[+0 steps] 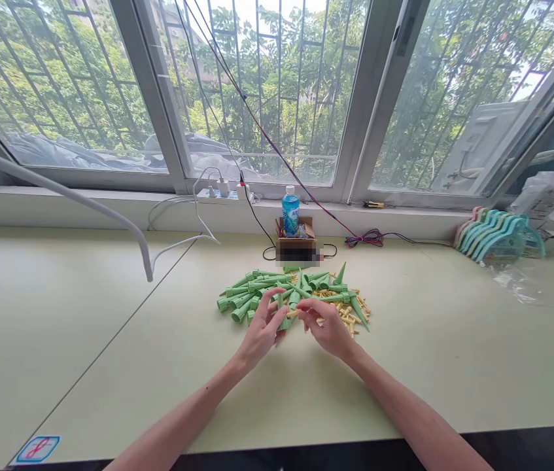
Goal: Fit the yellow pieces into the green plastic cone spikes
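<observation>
My left fingers (pixel 266 302) gripped one green cone (pixel 284 324), held tip up just in front of the heap, above the table (pixel 159 373). My right fingers (pixel 311 304) pinched one yellow peg (pixel 293 314), its far end at the cone's side; I could not tell whether it had entered.

The near edge of the table ran below my forearms, well apart from the work. Table surface extended widely to the left, across one seam (pixel 104 347), and to the right as far as the hangers (pixel 490 239). Behind the heap, room was tighter: one cardboard box (pixel 306 241) stood near it, backed by the window ledge (pixel 404 219).

Count: one bottle (pixel 291 212), blue, upright at the box; one bundle of cable (pixel 365 239); several hangers, overlapping. Green cones (pixel 243 303) in the heap exceeded a dozen, as did yellow pegs (pixel 352 320), mostly at its right; overlap prevented exact figures.
</observation>
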The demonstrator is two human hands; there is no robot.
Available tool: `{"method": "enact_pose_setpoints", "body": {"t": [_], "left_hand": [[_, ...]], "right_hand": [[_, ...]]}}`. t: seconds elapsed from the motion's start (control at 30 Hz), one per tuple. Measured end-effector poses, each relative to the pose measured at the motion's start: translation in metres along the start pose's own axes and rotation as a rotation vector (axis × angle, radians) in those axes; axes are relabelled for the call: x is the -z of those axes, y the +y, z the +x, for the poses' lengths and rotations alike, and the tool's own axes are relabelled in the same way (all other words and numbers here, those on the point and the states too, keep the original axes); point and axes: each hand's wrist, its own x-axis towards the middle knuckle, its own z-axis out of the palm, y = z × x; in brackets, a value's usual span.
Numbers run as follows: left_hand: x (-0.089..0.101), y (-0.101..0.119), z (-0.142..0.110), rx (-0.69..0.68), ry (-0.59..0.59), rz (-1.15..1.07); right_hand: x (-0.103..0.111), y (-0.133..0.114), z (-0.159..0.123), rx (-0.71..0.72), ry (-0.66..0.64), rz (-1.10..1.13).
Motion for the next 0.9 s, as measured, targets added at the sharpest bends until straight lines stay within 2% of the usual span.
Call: {"method": "enact_pose_setpoints", "body": {"t": [0.27,0.63,0.9], "left_hand": [[-0.004,0.008,-0.003,0.037,0.078,-0.036],[0.001,-0.004,0.002,0.046,0.043,-0.036],[0.0,-0.002,0.001,0.049,0.06,-0.023]], "right_hand": [[0.0,0.0,0.0,-0.008,-0.009,-0.003],[0.0,-0.001,0.0,0.003,-0.016,0.013],[0.0,-0.001,0.0,0.003,-0.018,-0.007]]}}
